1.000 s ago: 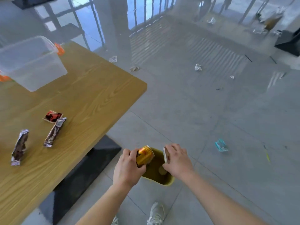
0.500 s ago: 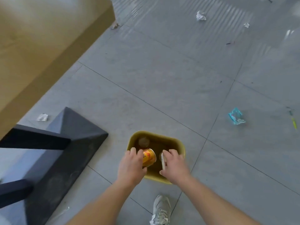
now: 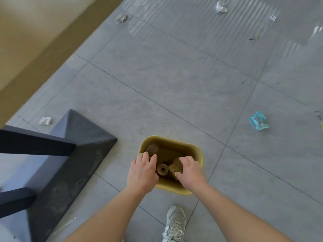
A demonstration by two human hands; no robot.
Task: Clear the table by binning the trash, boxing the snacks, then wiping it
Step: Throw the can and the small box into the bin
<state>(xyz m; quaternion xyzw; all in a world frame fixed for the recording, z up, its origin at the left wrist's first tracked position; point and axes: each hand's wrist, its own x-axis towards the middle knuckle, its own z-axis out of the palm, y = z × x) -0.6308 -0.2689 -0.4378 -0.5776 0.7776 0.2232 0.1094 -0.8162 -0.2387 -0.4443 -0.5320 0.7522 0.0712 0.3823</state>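
A yellow trash bin (image 3: 195,151) stands on the grey floor right in front of my feet. Several drink cans lie inside it, one with its round end up (image 3: 162,169) between my hands and another (image 3: 152,149) at the far left corner. My left hand (image 3: 142,173) hovers over the bin's near left rim with relaxed fingers and holds nothing. My right hand (image 3: 190,172) hangs over the near right rim, fingers loosely curled and empty, just above a can (image 3: 174,167). The tabletop's snacks are out of view.
The wooden table's edge (image 3: 43,55) fills the upper left, with its dark base (image 3: 73,154) and legs close to the bin's left. Crumpled paper (image 3: 221,7), a small white scrap (image 3: 45,120) and a blue wrapper (image 3: 259,120) lie on the floor. My shoe (image 3: 174,222) is just behind the bin.
My view tipped down from the table to the bin. The gold can left my left hand and the item left my right hand; both now lie in the bin.
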